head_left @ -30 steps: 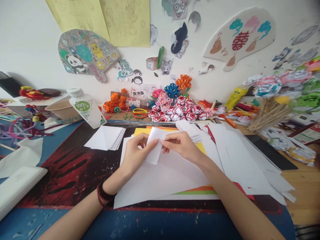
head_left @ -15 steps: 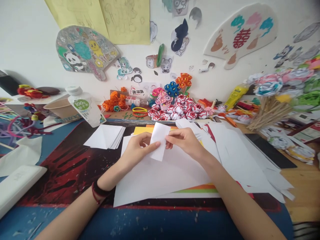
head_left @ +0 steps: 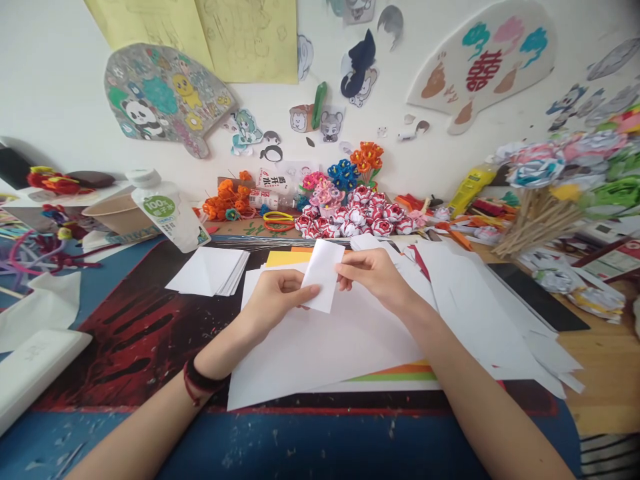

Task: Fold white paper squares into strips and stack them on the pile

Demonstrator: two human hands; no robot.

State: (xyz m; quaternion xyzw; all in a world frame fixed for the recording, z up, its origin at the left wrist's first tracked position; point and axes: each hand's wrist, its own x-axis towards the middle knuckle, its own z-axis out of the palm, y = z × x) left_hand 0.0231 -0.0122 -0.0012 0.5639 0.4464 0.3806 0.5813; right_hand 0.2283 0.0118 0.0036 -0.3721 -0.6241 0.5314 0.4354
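Paper (head_left: 325, 263), edges at left hand (head_left: 270, 300), right hand (head_left: 375, 272); stack (head_left: 203, 272) apart

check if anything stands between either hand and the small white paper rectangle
Nothing visible does. The left hand grips the small white paper rectangle at its lower left, and the right hand touches its right edge; the large white sheet lies below it.
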